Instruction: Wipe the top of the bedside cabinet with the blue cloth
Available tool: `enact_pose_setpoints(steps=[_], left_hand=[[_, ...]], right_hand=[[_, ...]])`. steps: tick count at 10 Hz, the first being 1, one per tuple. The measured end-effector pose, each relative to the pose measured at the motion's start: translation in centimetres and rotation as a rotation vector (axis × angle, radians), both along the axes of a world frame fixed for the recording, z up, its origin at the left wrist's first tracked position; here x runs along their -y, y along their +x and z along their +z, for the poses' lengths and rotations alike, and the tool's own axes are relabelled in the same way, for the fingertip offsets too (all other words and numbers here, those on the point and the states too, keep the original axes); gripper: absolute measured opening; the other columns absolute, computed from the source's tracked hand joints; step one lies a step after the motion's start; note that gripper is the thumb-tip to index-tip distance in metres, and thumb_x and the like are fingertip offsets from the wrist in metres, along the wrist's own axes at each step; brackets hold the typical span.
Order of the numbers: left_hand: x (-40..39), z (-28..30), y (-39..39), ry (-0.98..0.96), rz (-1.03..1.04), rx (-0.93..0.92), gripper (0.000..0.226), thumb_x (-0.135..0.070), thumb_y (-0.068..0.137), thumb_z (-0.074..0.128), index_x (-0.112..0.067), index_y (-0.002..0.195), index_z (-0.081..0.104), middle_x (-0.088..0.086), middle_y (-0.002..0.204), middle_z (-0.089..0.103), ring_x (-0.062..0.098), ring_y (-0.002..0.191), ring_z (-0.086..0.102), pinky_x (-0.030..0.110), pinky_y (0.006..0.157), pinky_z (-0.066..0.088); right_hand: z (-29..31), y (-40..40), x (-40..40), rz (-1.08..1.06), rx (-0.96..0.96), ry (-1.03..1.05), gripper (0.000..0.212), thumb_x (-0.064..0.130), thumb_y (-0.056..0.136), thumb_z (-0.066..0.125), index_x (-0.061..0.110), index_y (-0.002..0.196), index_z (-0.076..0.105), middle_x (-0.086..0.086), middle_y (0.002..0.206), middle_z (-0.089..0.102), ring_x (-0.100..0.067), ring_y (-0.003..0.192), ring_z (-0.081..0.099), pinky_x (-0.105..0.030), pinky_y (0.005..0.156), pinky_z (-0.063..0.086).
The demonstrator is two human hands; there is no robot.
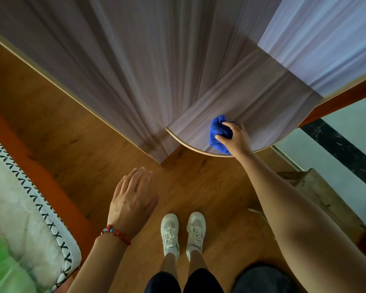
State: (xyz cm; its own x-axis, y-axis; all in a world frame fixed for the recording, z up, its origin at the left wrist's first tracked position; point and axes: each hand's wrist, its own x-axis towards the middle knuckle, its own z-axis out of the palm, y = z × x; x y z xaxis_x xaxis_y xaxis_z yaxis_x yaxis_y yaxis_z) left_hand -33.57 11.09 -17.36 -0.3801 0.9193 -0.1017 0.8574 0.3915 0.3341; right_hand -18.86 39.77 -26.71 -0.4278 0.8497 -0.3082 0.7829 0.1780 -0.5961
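**A:** Cloth (217,134) is bunched up on the cabinet (251,106) top, right near its rounded front edge. Right hand (236,137) has its grip curled around it, fingers and thumb wrapped over the blue wad, pressing it onto the grey wood-grain surface.

**B:** And the other hand?

**A:** Left hand (132,200) hangs out over the floor (61,115), fingers straight and loose, holding nothing. There's a red bead bracelet (115,233) on that wrist.

**B:** What's around it?

**A:** A grey panel (114,60) with the same grain stands just left of the cabinet. White sneakers (183,232) on the wood floor below. A bed (19,218) with a quilted cover sits at the far left, well apart from the cabinet.
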Motion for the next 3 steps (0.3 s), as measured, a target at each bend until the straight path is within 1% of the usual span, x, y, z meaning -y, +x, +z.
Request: enact_pose_setpoints(steps=[1, 2, 3], left_hand=[[0.1, -0.1, -0.4, -0.038, -0.01, -0.001, 0.056, -0.051, 0.093, 0.027, -0.007, 0.124, 0.045, 0.02, 0.12, 0.057, 0.037, 0.111, 0.054, 0.053, 0.086, 0.047], [0.3, 0.4, -0.7, -0.06, -0.025, -0.04, 0.06, -0.048, 0.088, 0.034, -0.001, 0.12, 0.054, 0.021, 0.12, 0.057, 0.038, 0.111, 0.054, 0.054, 0.086, 0.047], [0.1, 1.5, -0.6, -0.128, -0.006, -0.048, 0.071, -0.056, 0.093, 0.017, -0.002, 0.12, 0.055, 0.019, 0.122, 0.057, 0.035, 0.114, 0.053, 0.049, 0.092, 0.039]], right_hand=[[0.9, 0.3, 0.0, 0.044, 0.093, 0.023, 0.053, 0.032, 0.081, 0.063, 0.018, 0.13, 0.046, -0.013, 0.127, 0.045, -0.029, 0.119, 0.04, -0.041, 0.09, 0.041], [2.3, 0.9, 0.4, 0.074, 0.147, 0.1, 0.053, 0.036, 0.084, 0.059, 0.018, 0.132, 0.044, -0.012, 0.131, 0.041, -0.027, 0.12, 0.039, -0.04, 0.088, 0.043], [4.6, 1.6, 1.6, 0.187, 0.227, 0.219, 0.054, 0.038, 0.087, 0.055, 0.017, 0.134, 0.04, -0.012, 0.134, 0.041, -0.027, 0.119, 0.041, -0.041, 0.093, 0.04]])
